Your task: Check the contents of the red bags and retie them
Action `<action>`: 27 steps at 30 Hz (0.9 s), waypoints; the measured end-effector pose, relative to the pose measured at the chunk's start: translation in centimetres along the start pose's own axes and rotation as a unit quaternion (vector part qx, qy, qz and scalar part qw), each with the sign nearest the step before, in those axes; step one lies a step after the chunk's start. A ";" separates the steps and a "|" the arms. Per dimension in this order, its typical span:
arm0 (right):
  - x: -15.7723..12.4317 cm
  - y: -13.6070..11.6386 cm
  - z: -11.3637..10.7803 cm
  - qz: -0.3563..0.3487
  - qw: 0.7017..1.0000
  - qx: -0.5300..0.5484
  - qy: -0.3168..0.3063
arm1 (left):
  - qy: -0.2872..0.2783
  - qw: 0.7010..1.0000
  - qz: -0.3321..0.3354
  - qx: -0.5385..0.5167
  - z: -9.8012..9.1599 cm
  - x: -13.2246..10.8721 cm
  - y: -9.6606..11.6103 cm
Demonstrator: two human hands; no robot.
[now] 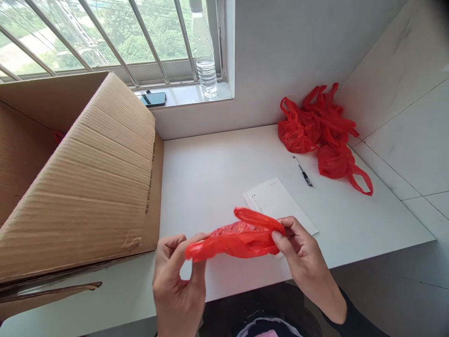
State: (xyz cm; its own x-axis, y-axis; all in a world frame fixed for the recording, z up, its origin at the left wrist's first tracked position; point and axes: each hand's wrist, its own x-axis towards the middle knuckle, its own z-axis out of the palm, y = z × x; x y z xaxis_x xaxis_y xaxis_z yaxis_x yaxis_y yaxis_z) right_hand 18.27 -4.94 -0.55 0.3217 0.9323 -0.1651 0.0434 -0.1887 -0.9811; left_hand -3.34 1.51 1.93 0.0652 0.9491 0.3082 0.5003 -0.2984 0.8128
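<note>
A red plastic bag (242,243) is stretched between my two hands above the table's front edge. My left hand (180,271) pinches its left end between thumb and fingers. At the other end, my right hand (298,245) grips the bag near a loop-shaped handle. Something shiny shows through the thin plastic, but I cannot make out what it is. Just behind the bag lies a white paper (277,201) with handwriting, partly covered by the bag and my right hand.
A large open cardboard box (115,173) stands at the left. Several red bags (315,126) are heaped in the far right corner, near a pen (302,171). On the windowsill are a phone (153,98) and a water bottle (205,61). The white table (199,178) ends close to my body.
</note>
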 end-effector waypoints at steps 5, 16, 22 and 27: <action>-0.7 0.1 -1.0 -0.029 0.999 -0.015 0.033 | -0.018 0.967 -0.222 -0.125 -2.0 -0.7 0.3; -1.7 -2.0 -1.4 -0.106 0.982 -0.115 0.107 | -0.066 0.930 -0.250 -0.261 -2.9 -0.7 0.9; -2.2 -2.2 -2.0 -0.158 0.971 -0.132 0.119 | 0.000 0.926 -0.298 -0.232 -3.1 -0.4 1.8; -1.9 -3.3 -2.5 -0.149 0.963 -0.173 0.146 | -0.061 0.900 -0.339 -0.266 -4.4 -1.6 2.1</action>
State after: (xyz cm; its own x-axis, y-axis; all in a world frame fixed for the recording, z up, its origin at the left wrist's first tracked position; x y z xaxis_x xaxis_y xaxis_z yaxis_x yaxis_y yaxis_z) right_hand 19.84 -6.88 3.25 0.4961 0.8443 0.2028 0.4711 -0.0655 -0.8796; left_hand -6.14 -1.08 5.34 0.0113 0.9253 -0.3791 -0.0221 0.3793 0.9250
